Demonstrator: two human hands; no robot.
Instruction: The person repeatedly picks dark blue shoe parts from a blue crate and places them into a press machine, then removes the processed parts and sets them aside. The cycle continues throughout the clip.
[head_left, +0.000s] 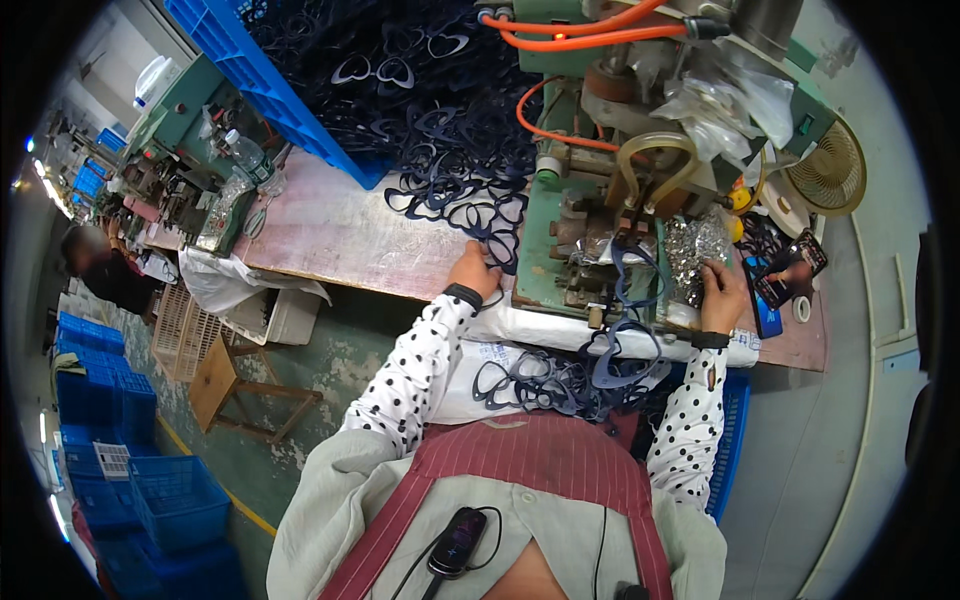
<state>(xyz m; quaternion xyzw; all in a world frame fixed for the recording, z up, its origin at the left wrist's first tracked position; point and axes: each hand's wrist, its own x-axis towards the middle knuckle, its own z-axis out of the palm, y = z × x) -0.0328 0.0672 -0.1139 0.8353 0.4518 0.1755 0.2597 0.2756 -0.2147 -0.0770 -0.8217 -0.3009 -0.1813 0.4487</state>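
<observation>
Currently left hand fingers pinch a frame left of the press; right hand sits at its right side (finger state unclear), pile below.

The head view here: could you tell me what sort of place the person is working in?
Most likely a small factory workshop. A green bench machine with orange hoses stands on a worn workbench, dark heart-shaped frames lie heaped beside it, and blue crates are stacked on the floor.
</observation>
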